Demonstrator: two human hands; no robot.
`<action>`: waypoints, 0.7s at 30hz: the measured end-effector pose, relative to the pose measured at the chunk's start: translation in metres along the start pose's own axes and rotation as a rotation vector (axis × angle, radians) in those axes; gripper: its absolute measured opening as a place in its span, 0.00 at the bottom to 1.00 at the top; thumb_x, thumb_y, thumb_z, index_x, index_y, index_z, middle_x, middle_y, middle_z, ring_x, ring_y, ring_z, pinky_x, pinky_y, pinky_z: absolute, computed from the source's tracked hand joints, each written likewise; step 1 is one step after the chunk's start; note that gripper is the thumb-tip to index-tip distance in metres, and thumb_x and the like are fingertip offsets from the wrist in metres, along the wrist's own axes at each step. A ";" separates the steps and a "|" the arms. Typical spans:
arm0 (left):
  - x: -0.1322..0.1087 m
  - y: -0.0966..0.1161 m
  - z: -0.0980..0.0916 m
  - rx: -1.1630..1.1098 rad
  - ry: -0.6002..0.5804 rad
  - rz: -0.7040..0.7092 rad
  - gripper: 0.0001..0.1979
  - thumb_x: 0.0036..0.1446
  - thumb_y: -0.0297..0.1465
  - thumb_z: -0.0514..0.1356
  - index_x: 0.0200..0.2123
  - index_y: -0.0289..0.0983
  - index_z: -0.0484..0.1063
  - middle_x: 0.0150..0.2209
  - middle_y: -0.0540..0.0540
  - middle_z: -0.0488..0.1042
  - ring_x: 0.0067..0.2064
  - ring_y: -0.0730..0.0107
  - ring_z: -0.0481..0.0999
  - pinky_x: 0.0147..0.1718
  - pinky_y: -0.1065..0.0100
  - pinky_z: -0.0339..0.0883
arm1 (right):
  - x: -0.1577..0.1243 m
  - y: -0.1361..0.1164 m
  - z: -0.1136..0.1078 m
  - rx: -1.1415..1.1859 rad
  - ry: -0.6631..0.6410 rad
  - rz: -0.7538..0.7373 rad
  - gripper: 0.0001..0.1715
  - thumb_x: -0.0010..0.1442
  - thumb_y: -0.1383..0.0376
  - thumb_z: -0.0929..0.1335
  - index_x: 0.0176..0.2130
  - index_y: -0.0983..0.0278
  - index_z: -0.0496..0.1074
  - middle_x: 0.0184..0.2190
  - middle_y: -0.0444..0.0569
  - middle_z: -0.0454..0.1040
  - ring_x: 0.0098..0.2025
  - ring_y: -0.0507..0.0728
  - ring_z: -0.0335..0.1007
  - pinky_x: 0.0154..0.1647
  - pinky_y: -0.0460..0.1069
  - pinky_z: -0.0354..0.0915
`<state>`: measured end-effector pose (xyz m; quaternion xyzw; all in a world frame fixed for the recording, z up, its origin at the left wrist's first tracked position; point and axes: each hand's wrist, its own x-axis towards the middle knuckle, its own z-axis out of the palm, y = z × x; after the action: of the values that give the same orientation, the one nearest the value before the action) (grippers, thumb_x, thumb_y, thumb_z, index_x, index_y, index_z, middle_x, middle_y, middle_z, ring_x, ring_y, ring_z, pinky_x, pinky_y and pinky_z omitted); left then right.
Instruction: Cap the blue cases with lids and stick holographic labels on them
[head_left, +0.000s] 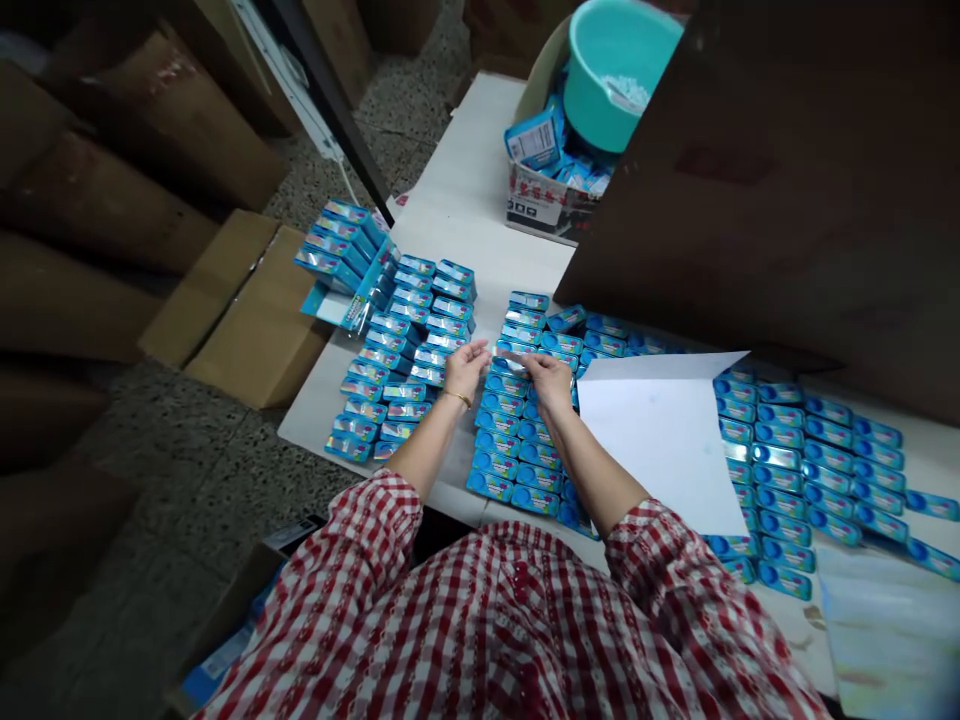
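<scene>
My left hand [466, 372], with a thin bracelet at the wrist, is just left of a column of small blue boxes. Its fingers are loosely bent and slightly apart, with nothing visible in them. My right hand [550, 381] reaches in from the right over that column, fingers drawn together and pointing left. Whatever its fingertips pinch is too small to make out. Directly under them lies a blue box [507, 384] with a colourful printed end. A folded white sheet [652, 440] rests on the boxes right of my right hand.
More blue boxes [371, 390] stand in rows on the left, beside an open display carton [352, 262]. Others [780, 480] fill the right side. Behind are a brown cardboard panel [787, 200] and a carton [536, 205] holding a turquoise basin [592, 105]. Large cartons [255, 310] line the floor.
</scene>
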<state>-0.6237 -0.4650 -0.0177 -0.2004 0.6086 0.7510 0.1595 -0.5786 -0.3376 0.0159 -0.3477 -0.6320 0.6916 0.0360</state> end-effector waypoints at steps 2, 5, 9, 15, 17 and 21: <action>0.008 0.002 -0.002 -0.028 0.035 -0.022 0.14 0.47 0.35 0.63 0.37 0.34 0.71 0.31 0.47 0.72 0.29 0.78 0.70 0.26 0.75 0.61 | 0.002 -0.001 0.004 0.012 -0.043 -0.004 0.15 0.39 0.55 0.72 0.23 0.65 0.74 0.19 0.42 0.70 0.22 0.50 0.61 0.22 0.45 0.55; 0.016 0.001 -0.002 -0.025 0.025 -0.042 0.16 0.48 0.40 0.62 0.36 0.34 0.72 0.34 0.45 0.73 0.31 0.75 0.72 0.25 0.75 0.62 | 0.006 -0.001 0.007 0.013 -0.074 -0.013 0.14 0.40 0.56 0.72 0.23 0.65 0.74 0.19 0.42 0.70 0.22 0.50 0.61 0.23 0.46 0.56; 0.025 -0.006 0.000 0.014 -0.017 -0.007 0.18 0.39 0.33 0.68 0.36 0.33 0.73 0.31 0.47 0.73 0.32 0.73 0.72 0.29 0.73 0.64 | 0.016 0.008 0.008 0.000 -0.077 0.018 0.15 0.40 0.55 0.71 0.24 0.65 0.74 0.19 0.42 0.70 0.22 0.50 0.61 0.24 0.46 0.57; 0.044 -0.015 0.004 0.108 0.027 0.082 0.15 0.38 0.24 0.65 0.34 0.33 0.73 0.27 0.48 0.73 0.33 0.71 0.74 0.38 0.67 0.67 | 0.033 0.023 0.009 -0.282 0.052 -0.198 0.14 0.47 0.57 0.68 0.26 0.65 0.75 0.26 0.47 0.74 0.32 0.56 0.67 0.37 0.50 0.61; 0.050 -0.017 0.007 0.167 0.058 0.116 0.14 0.39 0.23 0.64 0.34 0.33 0.73 0.26 0.48 0.73 0.32 0.70 0.74 0.38 0.67 0.67 | 0.037 0.026 0.010 -0.484 0.120 -0.293 0.12 0.50 0.60 0.67 0.27 0.65 0.76 0.29 0.50 0.75 0.36 0.58 0.66 0.42 0.52 0.60; 0.058 -0.026 0.010 0.252 0.099 0.148 0.12 0.41 0.23 0.63 0.34 0.33 0.72 0.24 0.49 0.73 0.29 0.71 0.73 0.36 0.67 0.67 | 0.039 0.030 0.015 -0.810 0.178 -0.374 0.13 0.55 0.62 0.64 0.30 0.64 0.77 0.35 0.55 0.73 0.42 0.62 0.62 0.45 0.56 0.56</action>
<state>-0.6631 -0.4502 -0.0667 -0.1702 0.7185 0.6674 0.0972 -0.6040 -0.3375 -0.0286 -0.2719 -0.8979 0.3377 0.0757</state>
